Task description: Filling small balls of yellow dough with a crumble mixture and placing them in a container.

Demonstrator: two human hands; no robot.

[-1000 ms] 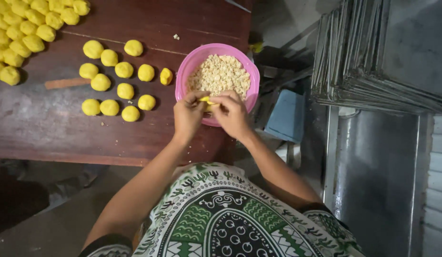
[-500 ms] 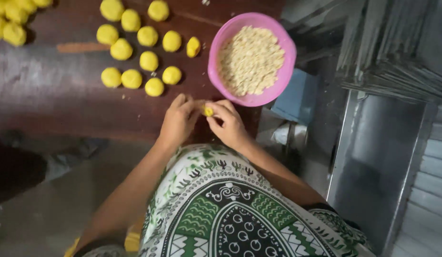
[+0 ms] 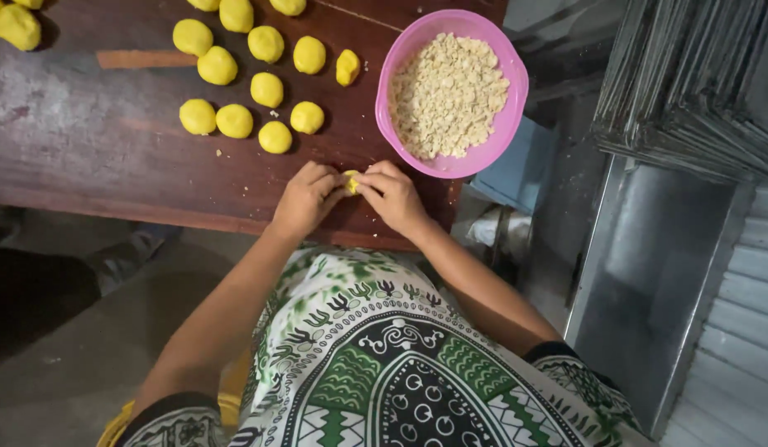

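beside the pink bowl (image 3: 516,91), both hands pinch a dough piece (image 3: 351,182)

Left hand (image 3: 305,197) and right hand (image 3: 394,195) pinching yellow dough piece (image 3: 351,181) — pink bowl (image 3: 398,62) beside

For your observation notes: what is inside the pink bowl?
The pink bowl holds pale crumbly filling, heaped nearly to the rim. The bowl's bottom is covered, so anything beneath cannot be seen.

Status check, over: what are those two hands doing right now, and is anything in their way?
Left hand and right hand both pinched on one yellow dough piece. Pink bowl of crumbs close beside. Nothing blocking.
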